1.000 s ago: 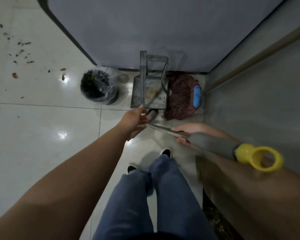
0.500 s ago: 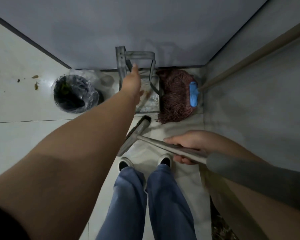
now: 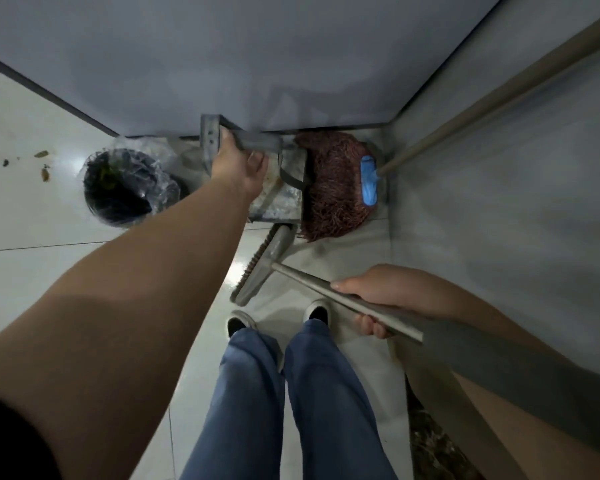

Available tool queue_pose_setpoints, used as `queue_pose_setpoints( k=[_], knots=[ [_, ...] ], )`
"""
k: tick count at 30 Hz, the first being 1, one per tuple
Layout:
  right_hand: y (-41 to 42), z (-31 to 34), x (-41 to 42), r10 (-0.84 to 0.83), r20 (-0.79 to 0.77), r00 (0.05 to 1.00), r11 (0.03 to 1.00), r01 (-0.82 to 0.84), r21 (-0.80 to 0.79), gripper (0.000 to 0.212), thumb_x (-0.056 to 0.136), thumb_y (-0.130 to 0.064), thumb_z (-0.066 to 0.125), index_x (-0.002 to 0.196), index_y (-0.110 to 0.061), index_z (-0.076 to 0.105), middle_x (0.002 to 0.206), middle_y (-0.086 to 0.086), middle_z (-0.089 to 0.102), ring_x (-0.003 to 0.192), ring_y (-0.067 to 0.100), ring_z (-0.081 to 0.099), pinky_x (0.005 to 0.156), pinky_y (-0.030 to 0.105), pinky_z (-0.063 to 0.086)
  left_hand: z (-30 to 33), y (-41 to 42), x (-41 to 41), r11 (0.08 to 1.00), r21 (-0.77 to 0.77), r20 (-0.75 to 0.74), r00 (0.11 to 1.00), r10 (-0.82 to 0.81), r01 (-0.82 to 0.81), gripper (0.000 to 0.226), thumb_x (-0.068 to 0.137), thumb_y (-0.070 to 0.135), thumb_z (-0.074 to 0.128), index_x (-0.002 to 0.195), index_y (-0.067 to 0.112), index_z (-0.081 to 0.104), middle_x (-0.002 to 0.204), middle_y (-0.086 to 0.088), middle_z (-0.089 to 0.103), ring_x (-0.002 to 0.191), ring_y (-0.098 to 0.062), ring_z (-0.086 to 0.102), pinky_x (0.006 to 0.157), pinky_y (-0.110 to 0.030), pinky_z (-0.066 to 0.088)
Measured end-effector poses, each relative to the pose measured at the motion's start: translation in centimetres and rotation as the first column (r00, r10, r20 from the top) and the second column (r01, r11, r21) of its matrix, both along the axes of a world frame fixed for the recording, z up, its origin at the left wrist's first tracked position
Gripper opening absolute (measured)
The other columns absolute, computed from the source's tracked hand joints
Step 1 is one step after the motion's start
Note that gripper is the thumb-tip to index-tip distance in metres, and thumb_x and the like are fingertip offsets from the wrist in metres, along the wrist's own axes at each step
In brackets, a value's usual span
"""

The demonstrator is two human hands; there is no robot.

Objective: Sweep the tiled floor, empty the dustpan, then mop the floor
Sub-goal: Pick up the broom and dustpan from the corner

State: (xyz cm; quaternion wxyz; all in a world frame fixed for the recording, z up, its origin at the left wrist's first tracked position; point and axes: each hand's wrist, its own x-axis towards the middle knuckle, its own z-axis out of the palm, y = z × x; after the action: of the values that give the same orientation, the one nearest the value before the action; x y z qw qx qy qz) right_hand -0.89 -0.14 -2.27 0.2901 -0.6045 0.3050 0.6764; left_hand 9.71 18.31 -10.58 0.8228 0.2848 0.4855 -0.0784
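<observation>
I close my left hand [image 3: 238, 164] round the metal dustpan [image 3: 278, 199] handle at upper centre, beside the mop [image 3: 333, 188], while my right hand [image 3: 385, 299] grips the broom [image 3: 264, 265] low, ready to sweep.

The left hand [image 3: 238, 166] covers part of the dustpan [image 3: 279, 199] and its blurred handle [image 3: 257, 140]; its fingertips are out of sight. The broom shaft [image 3: 343, 299] blurs and leaves the right edge. The mop pole [image 3: 499, 95] is cut at the top right corner. Contents of the bin [image 3: 118, 188] are indistinct.
</observation>
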Motion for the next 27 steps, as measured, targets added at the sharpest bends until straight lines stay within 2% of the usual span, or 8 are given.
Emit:
queue_pose_setpoints(
  k=[3, 7, 10, 13, 17, 22, 25, 27],
  knots=[
    [-1.2, 2.2, 0.1, 0.060, 0.047, 0.997, 0.998, -0.059, -0.027, 0.045, 0.097, -0.038, 0.044, 0.068, -0.004, 0.046, 0.028, 0.004, 0.044, 0.020, 0.009, 0.040, 0.029, 0.009, 0.033, 1.3, 0.4, -1.3, 0.996, 0.091, -0.017, 1.000, 0.003, -0.001, 0.046, 0.100, 0.038, 0.035, 0.133, 0.008, 0.047, 0.135, -0.008, 0.054, 0.118, -0.021, 0.056, 0.095, -0.029, 0.044],
    [-2.4, 5.5, -0.4, 0.248, 0.079, 0.966, 0.968, -0.244, -0.056, 0.049, 0.097, -0.037, 0.045, 0.064, -0.001, 0.048, 0.028, 0.004, 0.044, 0.018, 0.010, 0.039, 0.029, 0.009, 0.034, 4.1, 1.2, -1.8, 0.995, 0.084, 0.009, 0.999, 0.053, -0.053, 0.033, 0.100, 0.035, 0.035, 0.113, 0.009, 0.052, 0.129, -0.010, 0.058, 0.111, -0.022, 0.060, 0.085, -0.031, 0.050],
    [-3.4, 7.8, -1.0, 0.367, 0.099, 0.925, 0.930, -0.362, -0.060, 0.046, 0.096, -0.033, 0.048, 0.062, -0.001, 0.047, 0.037, 0.008, 0.046, 0.019, 0.011, 0.039, 0.030, 0.009, 0.034, 5.7, 1.1, -3.4, 0.991, 0.133, 0.042, 0.999, -0.006, 0.000, 0.036, 0.101, 0.034, 0.032, 0.120, 0.009, 0.051, 0.125, -0.010, 0.060, 0.114, -0.023, 0.059, 0.073, -0.028, 0.055],
    [-4.4, 10.4, -1.3, 0.420, 0.086, 0.903, 0.907, -0.416, -0.066, 0.039, 0.095, -0.026, 0.050, 0.065, -0.002, 0.047, 0.045, 0.008, 0.044, 0.027, 0.012, 0.041, 0.032, 0.011, 0.034, 7.5, 0.9, -5.4, 0.983, 0.182, 0.044, 0.998, -0.040, 0.032, 0.042, 0.101, 0.034, 0.033, 0.132, 0.009, 0.046, 0.101, -0.007, 0.065, 0.093, -0.019, 0.066, 0.064, -0.027, 0.056],
    [-5.3, 13.3, -2.0, 0.393, 0.132, 0.910, 0.916, -0.374, -0.145, 0.037, 0.094, -0.027, 0.054, 0.066, -0.004, 0.047, 0.031, 0.003, 0.043, 0.026, 0.010, 0.040, 0.030, 0.011, 0.033, 10.3, 2.4, -8.3, 0.976, 0.215, 0.068, 0.997, -0.037, 0.022, 0.039, 0.101, 0.033, 0.037, 0.130, 0.009, 0.048, 0.098, -0.008, 0.067, 0.071, -0.015, 0.069, 0.061, -0.030, 0.057],
    [-4.2, 15.8, -3.8, 0.340, 0.221, 0.914, 0.937, -0.308, -0.168, 0.038, 0.097, -0.026, 0.048, 0.067, -0.005, 0.042, 0.023, 0.003, 0.039, 0.016, 0.010, 0.035, 0.028, 0.007, 0.030, 15.0, 4.0, -13.7, 0.970, 0.234, 0.115, 0.989, -0.093, 0.064, 0.030, 0.099, 0.033, 0.041, 0.116, 0.012, 0.054, 0.094, -0.007, 0.069, 0.074, -0.017, 0.071, 0.061, -0.031, 0.059],
    [-2.7, 17.2, -5.2, 0.333, 0.301, 0.894, 0.941, -0.294, -0.166, 0.032, 0.098, -0.020, 0.045, 0.070, -0.006, 0.043, 0.024, 0.003, 0.040, 0.016, 0.010, 0.036, 0.029, 0.007, 0.031, 17.3, 4.7, -18.0, 0.928, 0.343, 0.104, 0.977, -0.187, 0.141, 0.024, 0.099, 0.032, 0.042, 0.102, 0.014, 0.058, 0.088, -0.006, 0.066, 0.062, -0.014, 0.067, 0.048, -0.024, 0.055],
    [-1.6, 18.2, -6.8, 0.328, 0.336, 0.883, 0.943, -0.284, -0.173, 0.032, 0.099, -0.019, 0.043, 0.070, -0.005, 0.041, 0.029, 0.004, 0.042, 0.015, 0.011, 0.035, 0.028, 0.007, 0.032, 18.7, 5.9, -21.0, 0.894, 0.408, 0.083, 0.967, -0.240, 0.187, 0.024, 0.099, 0.032, 0.043, 0.102, 0.013, 0.058, 0.085, -0.007, 0.064, 0.064, -0.016, 0.062, 0.042, -0.020, 0.051]
  ],
)
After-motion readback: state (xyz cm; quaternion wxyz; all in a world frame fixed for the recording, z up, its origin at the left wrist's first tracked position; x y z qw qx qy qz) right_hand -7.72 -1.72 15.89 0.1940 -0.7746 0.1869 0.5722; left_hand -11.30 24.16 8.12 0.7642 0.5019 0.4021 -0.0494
